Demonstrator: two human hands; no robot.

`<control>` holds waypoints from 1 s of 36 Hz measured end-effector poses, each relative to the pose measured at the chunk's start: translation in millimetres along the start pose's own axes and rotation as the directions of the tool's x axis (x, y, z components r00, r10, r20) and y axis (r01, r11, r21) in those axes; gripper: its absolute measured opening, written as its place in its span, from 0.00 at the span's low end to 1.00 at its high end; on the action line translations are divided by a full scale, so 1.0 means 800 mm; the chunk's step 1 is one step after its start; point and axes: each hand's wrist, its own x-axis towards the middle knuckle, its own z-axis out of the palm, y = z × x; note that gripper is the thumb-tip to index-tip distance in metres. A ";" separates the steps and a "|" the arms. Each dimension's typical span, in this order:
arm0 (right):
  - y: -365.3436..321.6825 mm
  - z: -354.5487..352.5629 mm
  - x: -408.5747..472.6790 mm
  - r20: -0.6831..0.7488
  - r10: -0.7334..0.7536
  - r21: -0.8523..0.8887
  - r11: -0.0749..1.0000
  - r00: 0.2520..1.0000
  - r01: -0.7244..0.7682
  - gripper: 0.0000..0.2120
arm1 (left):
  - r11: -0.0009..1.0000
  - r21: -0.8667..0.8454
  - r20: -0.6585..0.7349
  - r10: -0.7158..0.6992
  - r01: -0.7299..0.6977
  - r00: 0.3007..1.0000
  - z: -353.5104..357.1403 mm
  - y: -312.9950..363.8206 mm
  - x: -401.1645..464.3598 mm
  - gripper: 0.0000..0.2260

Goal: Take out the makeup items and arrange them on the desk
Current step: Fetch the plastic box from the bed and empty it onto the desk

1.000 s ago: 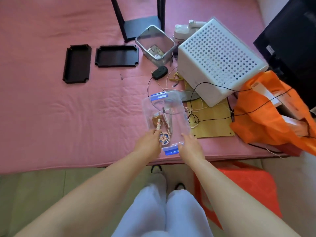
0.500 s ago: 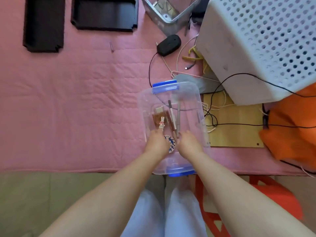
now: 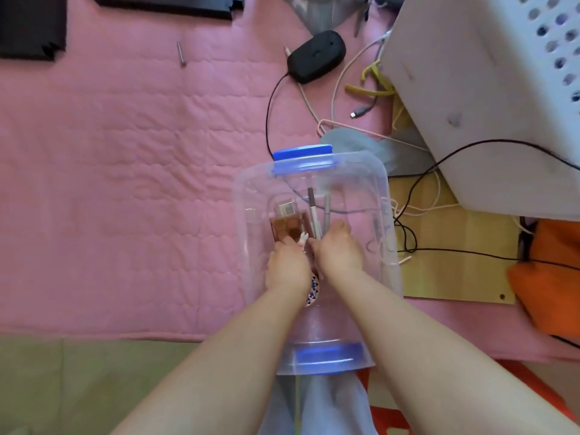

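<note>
Both hands, left (image 3: 287, 266) and right (image 3: 339, 248), side by side, fingers curled downward

Clear plastic bin with blue latches (image 3: 317, 183) sits at the near edge of the pink quilted worktop (image 3: 125, 167). Both hands inside it: left hand (image 3: 287, 266), right hand (image 3: 339, 246) beside it at 3 o'clock. Brown eyeshadow palette (image 3: 287, 227) at 12 o'clock of left hand; two grey pencils (image 3: 314, 211) just right. Black oval mouse (image 3: 317, 56) at 12 o'clock of bin; white perforated plastic crate (image 3: 486, 89) at 2 o'clock.

A clear box (image 3: 251, 215) with blue clips (image 3: 302, 152) sits on pink quilted cloth (image 3: 125, 152) near a black mouse (image 3: 317, 55).
</note>
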 end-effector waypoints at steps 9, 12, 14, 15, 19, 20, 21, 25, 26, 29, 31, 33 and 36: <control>0.003 0.009 0.021 -0.038 -0.012 -0.021 1.000 0.999 0.011 0.15 | 0.994 -0.105 -0.040 -0.040 0.036 0.998 0.000 0.005 0.009 0.14; 0.005 0.010 0.024 -0.050 0.002 -0.002 1.000 0.999 -0.002 0.12 | 0.981 -0.189 -0.097 -0.053 0.034 0.994 -0.001 0.011 0.009 0.13; 0.004 0.010 0.024 -0.037 0.022 0.032 0.999 0.999 -0.021 0.13 | 0.969 -0.245 -0.125 -0.054 0.022 0.991 -0.002 0.013 0.008 0.12; 0.003 0.008 0.024 -0.026 0.041 0.062 0.997 0.999 -0.039 0.13 | 0.963 -0.270 -0.130 -0.059 0.022 0.990 -0.003 0.013 0.007 0.12; 0.002 -0.003 0.016 0.071 0.099 0.214 0.970 0.993 -0.112 0.16 | 0.924 -0.382 -0.152 -0.082 0.018 0.985 -0.008 0.013 0.003 0.14; 0.002 -0.004 0.014 0.102 0.106 0.258 0.957 0.989 -0.129 0.17 | 0.924 -0.381 -0.166 -0.080 0.011 0.983 -0.009 0.014 0.002 0.15; 0.002 -0.004 0.010 0.126 0.119 0.312 0.938 0.985 -0.154 0.18 | 0.932 -0.362 -0.183 -0.073 0.002 0.980 -0.010 0.015 0.002 0.15; 0.005 -0.005 -0.001 0.184 0.167 0.448 0.863 0.969 -0.234 0.18 | 0.973 -0.227 -0.249 -0.031 -0.027 0.968 -0.017 0.019 0.004 0.16; 0.008 -0.005 -0.003 0.194 0.171 0.448 0.861 0.966 -0.242 0.17 | 0.976 -0.216 -0.259 -0.027 -0.030 0.965 -0.019 0.020 0.005 0.15; 0.013 -0.004 -0.008 0.201 0.169 0.472 0.846 0.965 -0.247 0.17 | 0.973 -0.227 -0.258 -0.031 -0.030 0.966 -0.019 0.021 0.011 0.13; 0.014 -0.004 -0.013 0.198 0.155 0.485 0.843 0.968 -0.234 0.17 | 0.969 -0.248 -0.258 -0.042 -0.024 0.965 -0.019 0.019 0.013 0.13; 0.015 -0.004 -0.018 0.202 0.133 0.489 0.845 0.970 -0.217 0.16 | 0.969 -0.244 -0.257 -0.040 -0.025 0.965 -0.019 0.016 0.012 0.15; 0.016 -0.004 -0.026 0.186 0.130 0.510 0.834 0.974 -0.208 0.14 | 0.978 -0.204 -0.238 -0.019 -0.031 0.971 -0.019 0.013 0.006 0.16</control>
